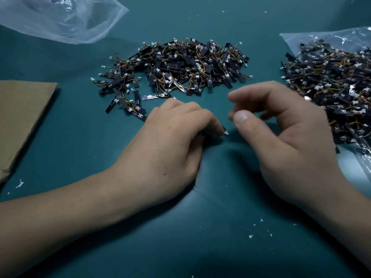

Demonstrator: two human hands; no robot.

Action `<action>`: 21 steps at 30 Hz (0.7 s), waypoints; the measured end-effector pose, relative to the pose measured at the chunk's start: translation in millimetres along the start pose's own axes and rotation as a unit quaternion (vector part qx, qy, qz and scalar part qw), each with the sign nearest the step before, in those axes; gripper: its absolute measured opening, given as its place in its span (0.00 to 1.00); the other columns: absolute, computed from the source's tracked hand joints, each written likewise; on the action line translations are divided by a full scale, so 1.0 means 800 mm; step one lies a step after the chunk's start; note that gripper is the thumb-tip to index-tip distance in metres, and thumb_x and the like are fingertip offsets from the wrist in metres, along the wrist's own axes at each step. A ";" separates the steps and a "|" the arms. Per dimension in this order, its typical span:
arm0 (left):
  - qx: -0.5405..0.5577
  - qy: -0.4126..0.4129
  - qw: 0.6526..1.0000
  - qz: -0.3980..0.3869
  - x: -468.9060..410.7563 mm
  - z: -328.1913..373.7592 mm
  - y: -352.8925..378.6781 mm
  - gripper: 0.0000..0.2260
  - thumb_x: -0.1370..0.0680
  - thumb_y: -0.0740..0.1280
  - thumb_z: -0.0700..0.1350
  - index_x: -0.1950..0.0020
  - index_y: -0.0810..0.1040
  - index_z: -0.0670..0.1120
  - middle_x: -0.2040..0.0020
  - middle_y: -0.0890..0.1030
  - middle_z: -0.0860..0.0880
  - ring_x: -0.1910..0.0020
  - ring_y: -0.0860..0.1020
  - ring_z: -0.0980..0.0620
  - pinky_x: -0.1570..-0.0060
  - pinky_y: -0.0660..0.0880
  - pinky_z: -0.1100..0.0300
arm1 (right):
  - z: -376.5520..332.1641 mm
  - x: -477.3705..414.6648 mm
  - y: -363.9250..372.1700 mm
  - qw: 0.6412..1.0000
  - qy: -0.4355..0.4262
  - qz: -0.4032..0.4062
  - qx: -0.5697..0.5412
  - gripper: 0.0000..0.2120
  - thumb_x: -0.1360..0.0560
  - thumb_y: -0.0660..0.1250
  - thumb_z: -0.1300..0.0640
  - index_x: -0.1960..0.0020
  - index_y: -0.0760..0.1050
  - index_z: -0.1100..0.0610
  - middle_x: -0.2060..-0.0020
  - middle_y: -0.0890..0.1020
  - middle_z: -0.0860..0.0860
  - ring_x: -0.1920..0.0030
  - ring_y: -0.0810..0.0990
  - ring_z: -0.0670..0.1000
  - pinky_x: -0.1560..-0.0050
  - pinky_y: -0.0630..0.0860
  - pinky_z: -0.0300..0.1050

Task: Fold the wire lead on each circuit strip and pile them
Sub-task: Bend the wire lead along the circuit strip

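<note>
Just in front of the heap of black circuit strips with orange wire leads (180, 65), the left hand (174, 127) pinches one thin black strip (225, 132), only its white plug tip showing; folding seems in hand. The right hand (281, 121) hovers beside that tip, loosely curved and empty, and must next bend the lead over.

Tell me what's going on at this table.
A person is working through small circuit strips with wire leads. The left hand, low on the green table, pinches one circuit strip, whose white connector pokes out at the fingertips. The right hand hovers beside it, fingers loosely curled, holding nothing. A loose pile of strips lies beyond the hands, and a second heap sits on a plastic bag at the right.
</note>
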State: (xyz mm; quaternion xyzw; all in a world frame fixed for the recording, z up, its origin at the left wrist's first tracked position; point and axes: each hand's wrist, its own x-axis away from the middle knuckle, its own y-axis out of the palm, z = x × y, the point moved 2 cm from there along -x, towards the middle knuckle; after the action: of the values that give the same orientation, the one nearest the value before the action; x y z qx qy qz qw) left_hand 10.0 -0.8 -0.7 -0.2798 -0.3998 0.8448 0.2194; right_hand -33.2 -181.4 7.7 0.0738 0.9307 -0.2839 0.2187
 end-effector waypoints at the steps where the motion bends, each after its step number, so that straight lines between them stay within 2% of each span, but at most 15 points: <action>1: -0.008 -0.003 1.000 0.001 0.001 0.000 0.001 0.16 0.26 0.63 0.38 0.44 0.81 0.55 0.47 0.80 0.56 0.44 0.76 0.47 0.40 0.71 0.46 | 0.000 -0.002 0.001 1.000 0.000 -0.006 0.030 0.07 0.21 0.68 0.57 0.45 0.80 0.49 0.50 0.84 0.42 0.46 0.82 0.45 0.38 0.74 0.45; 3: -0.049 -0.032 0.998 0.017 0.004 0.001 0.001 0.17 0.26 0.64 0.41 0.43 0.80 0.58 0.38 0.77 0.56 0.35 0.71 0.48 0.35 0.63 0.52 | 0.000 -0.004 0.002 0.998 0.009 -0.018 0.063 0.06 0.23 0.68 0.55 0.49 0.81 0.46 0.45 0.82 0.41 0.39 0.80 0.44 0.30 0.70 0.58; 4: -0.077 -0.048 0.996 0.021 0.006 0.002 0.001 0.17 0.26 0.64 0.43 0.41 0.78 0.59 0.34 0.74 0.56 0.32 0.67 0.49 0.35 0.58 0.54 | 0.000 -0.004 0.002 0.998 0.011 -0.020 0.066 0.06 0.23 0.68 0.55 0.50 0.81 0.46 0.44 0.82 0.41 0.38 0.79 0.44 0.30 0.70 0.59; 6: -0.116 -0.062 0.991 0.007 0.008 0.004 0.003 0.17 0.25 0.62 0.46 0.38 0.77 0.59 0.32 0.73 0.57 0.30 0.65 0.49 0.36 0.55 0.54 | -0.001 -0.004 0.002 0.998 0.005 -0.020 0.056 0.05 0.23 0.69 0.58 0.52 0.81 0.48 0.48 0.83 0.43 0.43 0.81 0.44 0.36 0.73 0.46; 8: -0.124 -0.054 0.991 -0.019 0.006 0.004 0.003 0.18 0.24 0.59 0.45 0.37 0.77 0.56 0.35 0.74 0.57 0.34 0.68 0.48 0.37 0.58 0.54 | -0.001 -0.003 0.004 0.998 0.018 -0.032 0.055 0.05 0.23 0.69 0.58 0.52 0.82 0.50 0.54 0.81 0.41 0.52 0.80 0.43 0.49 0.71 0.33; 10: -0.117 -0.055 0.991 -0.027 0.005 0.005 0.001 0.19 0.24 0.56 0.45 0.36 0.77 0.56 0.38 0.75 0.58 0.38 0.70 0.49 0.41 0.61 0.55 | 0.002 -0.002 0.006 0.995 0.039 -0.043 0.076 0.04 0.24 0.69 0.55 0.51 0.81 0.48 0.58 0.80 0.40 0.56 0.79 0.42 0.55 0.69 0.31; 13: -0.109 -0.061 0.992 -0.026 0.005 0.007 0.000 0.20 0.24 0.55 0.46 0.36 0.78 0.56 0.39 0.76 0.58 0.38 0.70 0.49 0.40 0.64 0.51 | 0.008 0.000 0.010 0.984 0.052 -0.061 0.157 0.07 0.25 0.68 0.48 0.47 0.78 0.45 0.57 0.77 0.40 0.55 0.75 0.42 0.51 0.73 0.41; 16: -0.108 -0.058 0.992 -0.024 0.006 0.006 0.001 0.19 0.24 0.57 0.45 0.36 0.78 0.55 0.37 0.75 0.58 0.37 0.69 0.49 0.40 0.63 0.52 | 0.005 0.001 0.015 0.968 0.040 -0.095 0.229 0.12 0.26 0.66 0.43 0.44 0.78 0.45 0.54 0.75 0.42 0.50 0.74 0.48 0.44 0.74 0.52; 19: -0.099 -0.058 0.993 -0.025 0.006 0.004 0.002 0.17 0.24 0.59 0.46 0.38 0.77 0.56 0.33 0.74 0.58 0.33 0.67 0.52 0.38 0.58 0.56 | 0.003 0.001 0.015 0.965 0.040 -0.102 0.237 0.12 0.25 0.66 0.42 0.45 0.80 0.45 0.54 0.76 0.44 0.48 0.76 0.52 0.43 0.75 0.57; 21: -0.069 -0.069 0.995 -0.020 0.006 0.004 0.002 0.14 0.24 0.60 0.46 0.40 0.74 0.57 0.33 0.75 0.60 0.32 0.67 0.56 0.36 0.56 0.60 | 0.004 -0.001 0.012 0.970 0.047 -0.091 0.220 0.09 0.25 0.66 0.44 0.49 0.81 0.46 0.54 0.76 0.44 0.49 0.76 0.52 0.44 0.75 0.58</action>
State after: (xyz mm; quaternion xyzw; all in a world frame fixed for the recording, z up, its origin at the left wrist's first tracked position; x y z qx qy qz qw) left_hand 3.9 -0.6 -1.3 -0.2273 -0.4767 0.8281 0.1882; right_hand -29.2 -175.1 1.0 0.0487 0.8571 -0.4970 0.1266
